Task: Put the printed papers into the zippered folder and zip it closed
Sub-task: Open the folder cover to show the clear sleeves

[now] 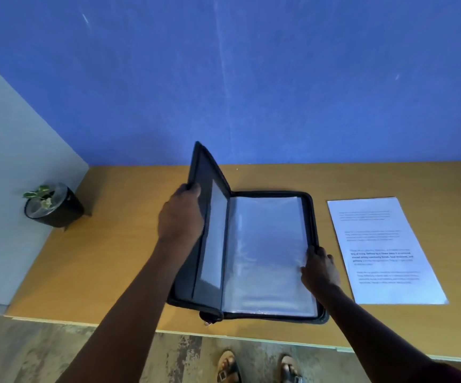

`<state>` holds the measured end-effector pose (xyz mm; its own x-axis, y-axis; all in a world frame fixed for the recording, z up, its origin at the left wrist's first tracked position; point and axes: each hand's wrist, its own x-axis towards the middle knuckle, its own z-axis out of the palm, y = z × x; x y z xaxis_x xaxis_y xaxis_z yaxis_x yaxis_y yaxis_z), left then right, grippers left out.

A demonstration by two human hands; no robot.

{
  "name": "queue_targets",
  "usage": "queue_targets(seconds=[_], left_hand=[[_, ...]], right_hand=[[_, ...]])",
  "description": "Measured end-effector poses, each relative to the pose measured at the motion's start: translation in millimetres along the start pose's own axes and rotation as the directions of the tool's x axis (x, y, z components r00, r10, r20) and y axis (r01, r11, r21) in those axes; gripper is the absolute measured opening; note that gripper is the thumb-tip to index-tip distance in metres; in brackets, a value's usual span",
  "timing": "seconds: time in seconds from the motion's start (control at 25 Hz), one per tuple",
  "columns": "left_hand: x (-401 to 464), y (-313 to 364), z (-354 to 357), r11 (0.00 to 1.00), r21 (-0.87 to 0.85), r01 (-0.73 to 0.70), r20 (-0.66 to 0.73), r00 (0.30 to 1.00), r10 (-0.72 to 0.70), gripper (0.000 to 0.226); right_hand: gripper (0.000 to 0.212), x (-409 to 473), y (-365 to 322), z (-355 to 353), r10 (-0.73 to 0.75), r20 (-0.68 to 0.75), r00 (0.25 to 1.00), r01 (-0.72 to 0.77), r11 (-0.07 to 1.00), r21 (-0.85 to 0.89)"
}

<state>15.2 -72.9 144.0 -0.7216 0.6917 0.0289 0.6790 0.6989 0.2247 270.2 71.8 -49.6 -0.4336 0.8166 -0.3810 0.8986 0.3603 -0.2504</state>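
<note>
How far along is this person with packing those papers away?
Early on. Done: the zippered folder lies unzipped on the table. In hand: the left hand holds its cover up while the right hand touches the clear sleeves. Left: the printed papers lie beside it, not inserted; zipping follows.

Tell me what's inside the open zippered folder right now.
Clear plastic sleeves fill the zippered folder, with the right hand at their edge. No printed sheet shows in the top sleeve; lower sleeves are covered. The printed papers lie outside, on the table.
</note>
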Motion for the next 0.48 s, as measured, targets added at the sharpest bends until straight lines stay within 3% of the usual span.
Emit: queue_targets(seconds=[0.32,0.48], left_hand=[[20,-117,38,0.988,0.004,0.153,0.060,0.986,-0.153,0.059],[26,-160,74,0.975,0.029,0.222,0.208,0.952,-0.223,0.072]], right_hand=[[0.057,6,-4,15,0.049,-0.020,0.999,-0.049,0.999,-0.017],[0.049,11,-1,20,0.026,-0.036,0.999,-0.028,0.998,-0.063]])
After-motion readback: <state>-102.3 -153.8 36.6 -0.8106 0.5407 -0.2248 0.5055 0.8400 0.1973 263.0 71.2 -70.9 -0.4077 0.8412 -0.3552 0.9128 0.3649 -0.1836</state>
